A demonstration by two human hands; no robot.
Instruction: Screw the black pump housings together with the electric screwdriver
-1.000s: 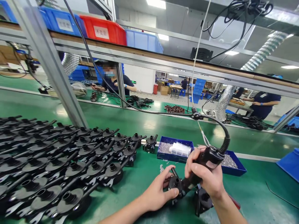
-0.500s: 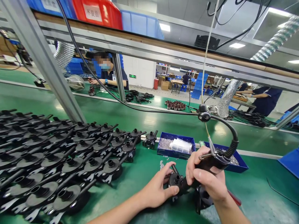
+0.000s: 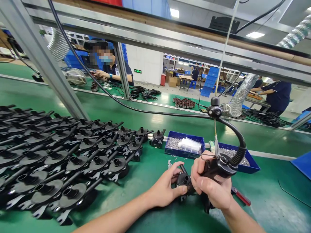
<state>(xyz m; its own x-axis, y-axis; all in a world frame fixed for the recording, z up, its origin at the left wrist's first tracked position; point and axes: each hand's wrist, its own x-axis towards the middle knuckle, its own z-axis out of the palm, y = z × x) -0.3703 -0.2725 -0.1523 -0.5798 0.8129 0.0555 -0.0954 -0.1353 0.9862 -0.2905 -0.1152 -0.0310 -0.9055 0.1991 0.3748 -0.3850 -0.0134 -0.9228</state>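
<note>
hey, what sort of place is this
Probably a factory assembly workshop: rows of matching black parts on a green bench, a blue tray of small metal pieces, and a corded tool in the right hand.

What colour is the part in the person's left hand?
The part is black, seen in the head view.

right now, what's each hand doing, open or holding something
Left hand: closed on a black round part.
Right hand: closed around a black corded tool.
</note>
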